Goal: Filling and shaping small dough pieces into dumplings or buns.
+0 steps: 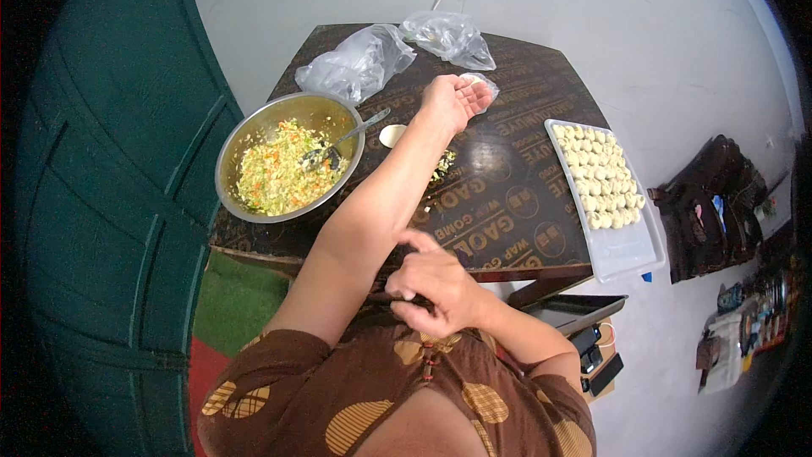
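Observation:
My left hand (460, 101) is stretched over the table, palm up with fingers slightly curled, nothing visible in it. Just behind it lies a small clear plastic bag (488, 90) with something pale, partly hidden. My right hand (431, 289) is near my body, its extended index finger at my left forearm by the elbow; it holds nothing visible. A round dough wrapper (391, 135) lies left of my left forearm. Chopped filling (445, 164) is scattered right of it. A large metal bowl (225, 193) holds chopped vegetable filling (282, 171) and a spoon (365, 125).
Two clear plastic bags (361, 63) (447, 38) lie at the table's back. A white plastic tray (622, 254) with rows of wrapped dumplings (596, 171) overlaps the right table edge (574, 266). Below stands a dark tray (571, 311). A green panelled surface (114, 171) is at left.

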Available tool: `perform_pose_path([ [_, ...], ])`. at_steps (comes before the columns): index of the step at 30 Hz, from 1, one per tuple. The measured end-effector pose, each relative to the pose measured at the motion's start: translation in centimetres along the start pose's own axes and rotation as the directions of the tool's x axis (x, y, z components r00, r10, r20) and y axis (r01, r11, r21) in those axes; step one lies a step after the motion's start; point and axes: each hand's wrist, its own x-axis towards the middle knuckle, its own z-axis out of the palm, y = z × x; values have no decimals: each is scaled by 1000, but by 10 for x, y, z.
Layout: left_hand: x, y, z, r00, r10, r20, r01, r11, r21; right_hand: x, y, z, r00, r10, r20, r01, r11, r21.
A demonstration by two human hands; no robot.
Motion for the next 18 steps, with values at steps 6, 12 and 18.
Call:
perform_pose_path([
  [6,0,2,-8,1000,6,15,-6,1000,5,3,3,-13,997,62,-42,-65,993,-94],
  [12,-4,1,-9,1000,-7,-4,7,1000,29,-5,5,4,999,38,-36,-35,995,97],
  [18,-9,0,-13,1000,14,4,-14,997,73,-1,10,0,998,58,-23,-58,998,10],
])
